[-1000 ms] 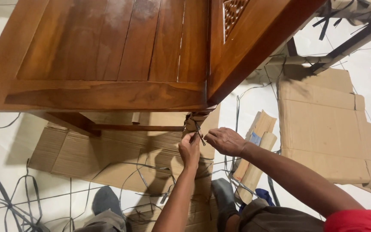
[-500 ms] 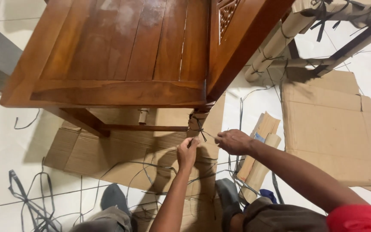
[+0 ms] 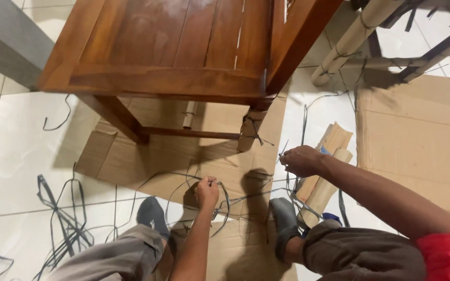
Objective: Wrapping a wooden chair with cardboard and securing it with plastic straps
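My left hand (image 3: 207,191) sits low over the cardboard (image 3: 147,161), its fingers (image 3: 212,181) pinched narrow on a dark strap (image 3: 224,200). From those fingers the strap loops down and to the right, then runs off among other loose straps on the floor. My right hand (image 3: 300,160) is higher and further right, its fingers (image 3: 283,154) closed on a thin strap end (image 3: 283,148) that pokes up just above them. I cannot tell whether the 2 hands hold 1 strap or 2.

Up and left of my right fingers stands the wrapped leg (image 3: 249,130) of a brown wooden chair (image 3: 183,47), covered in cardboard, with a dark tie knotted around it and short tails sticking out. The leg is near the right fingers but apart from them, and well above the left fingers.

Just right of my right hand lie cardboard rolls (image 3: 325,177), partly under my forearm. Further right is a large flat cardboard sheet (image 3: 417,140). Left of my left fingers, well apart, a tangle of straps (image 3: 63,224) lies on the white tile floor (image 3: 6,156). Below both hands are my 2 dark socks and trouser legs.
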